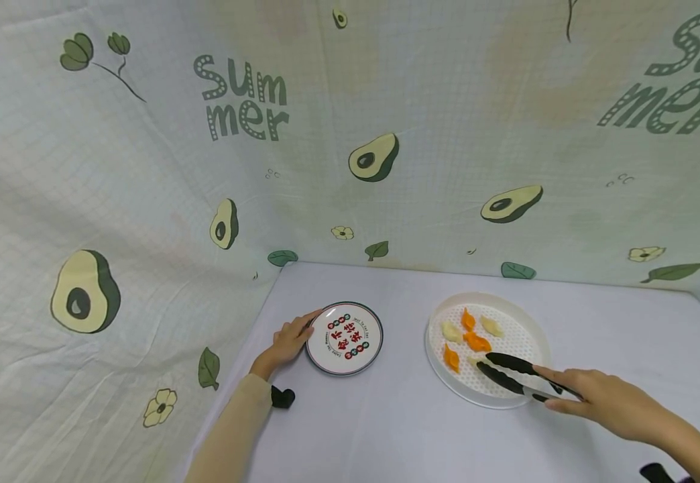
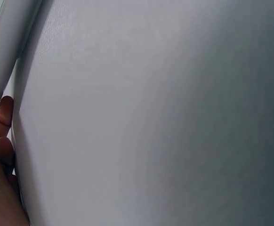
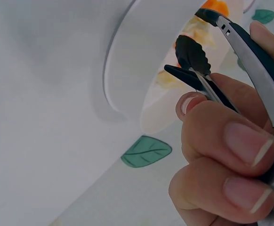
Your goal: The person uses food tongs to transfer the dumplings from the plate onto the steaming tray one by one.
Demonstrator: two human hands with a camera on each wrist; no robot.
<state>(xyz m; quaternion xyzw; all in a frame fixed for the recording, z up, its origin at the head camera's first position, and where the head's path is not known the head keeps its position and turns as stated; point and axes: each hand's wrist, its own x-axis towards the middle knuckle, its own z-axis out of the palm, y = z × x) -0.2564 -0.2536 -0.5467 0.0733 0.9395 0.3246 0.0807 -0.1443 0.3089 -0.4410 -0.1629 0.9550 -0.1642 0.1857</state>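
Observation:
My left hand lies on the table, its fingers touching the left rim of a small round plate printed with red characters. In the left wrist view only my thumb and the plate's edge show. My right hand grips black tongs. Their tips stand slightly apart over the near part of a white perforated tray. The tray holds several dumplings, orange and pale yellow. In the right wrist view the tongs reach over the tray's rim, held by my fingers.
A white cloth covers the table. Avocado-print fabric walls it in at the back and left, meeting it at the far left corner. A black wrist strap sits on my left forearm. Bare cloth lies between plate and tray.

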